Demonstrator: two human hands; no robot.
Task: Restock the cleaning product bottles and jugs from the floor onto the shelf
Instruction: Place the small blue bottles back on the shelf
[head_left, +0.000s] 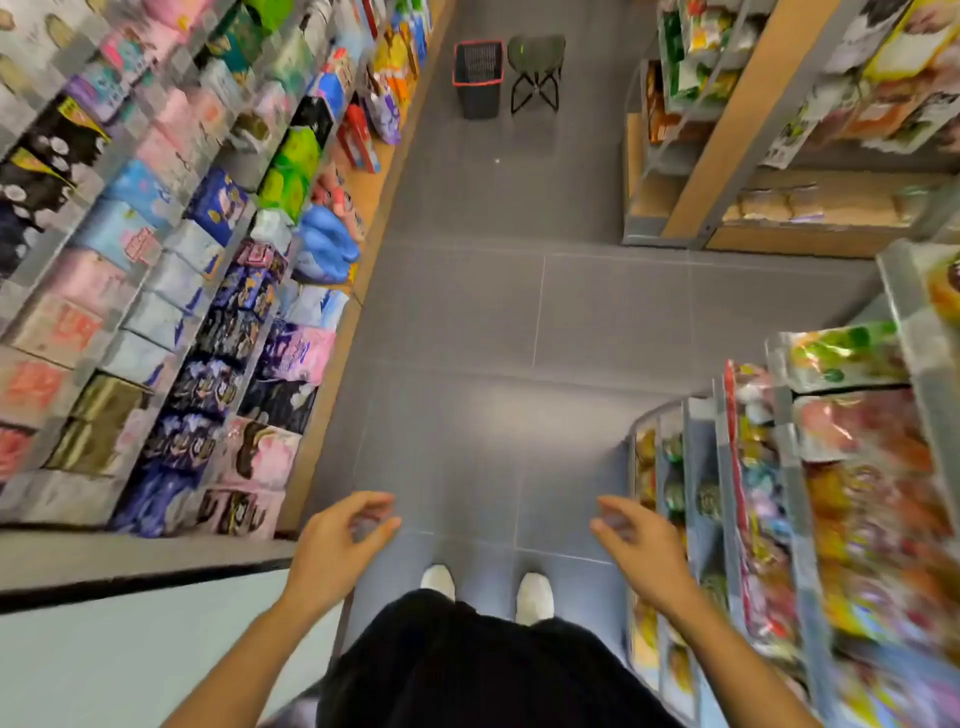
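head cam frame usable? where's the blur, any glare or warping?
Head view: motion blur smears the right shelf worst; the left shelf is soft but readable. Wide-angle lens bends shelf edges near the corners. Soft glare on the floor. Left hand and right hand blur at the fingertips; the basket is fairly sharp.
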